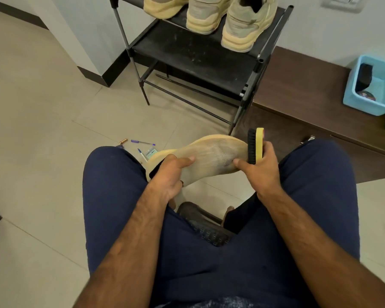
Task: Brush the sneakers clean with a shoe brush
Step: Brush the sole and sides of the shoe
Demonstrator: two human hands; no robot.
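The sneaker (213, 156) is held above the knees, the left hand (169, 174) gripping its heel end. The right hand (262, 170) is wrapped round the brush (256, 145), bristles at the toe. A grey smudge shows on the sneaker, and three shoes (209, 16) sit on the rack (198, 54), so I'd say plenty is left.

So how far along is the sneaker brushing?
Done: nothing confirmable; three sneakers sit on the rack, brushed or not I cannot tell. In hand: the left hand grips one sneaker, the right hand holds the brush, bristles against its toe end; a grey smudge shows nearby. Left: this sneaker, perhaps the rack ones.
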